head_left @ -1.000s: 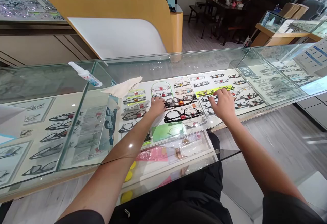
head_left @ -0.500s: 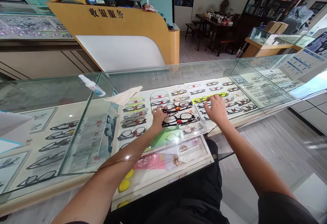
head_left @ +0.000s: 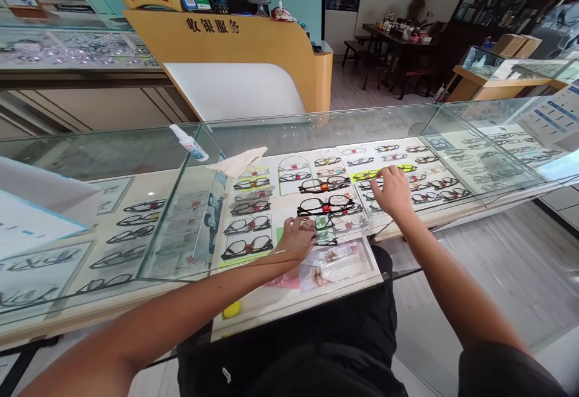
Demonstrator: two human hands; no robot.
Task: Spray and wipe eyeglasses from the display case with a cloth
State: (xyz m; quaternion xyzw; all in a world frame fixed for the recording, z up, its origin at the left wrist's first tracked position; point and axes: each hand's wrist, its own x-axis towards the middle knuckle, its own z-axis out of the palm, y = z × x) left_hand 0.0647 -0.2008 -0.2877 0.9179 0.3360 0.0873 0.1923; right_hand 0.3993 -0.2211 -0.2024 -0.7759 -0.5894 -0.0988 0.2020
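Clear, glossy glass countertop (head_left: 266, 133) is reflecting light; beige, matt cloth (head_left: 239, 162) is lying creased; black glasses frames (head_left: 326, 205) are showing gloss, probably plastic.

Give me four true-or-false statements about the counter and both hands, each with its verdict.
1. The white bottle lies on its side on the glass top. True.
2. The beige cloth is under the right hand. False: the cloth lies beside the bottle, away from the right hand.
3. The drawer is shut. False: the drawer stands open, packets showing inside.
4. Black-framed glasses with red tags lie beyond the left hand. True.
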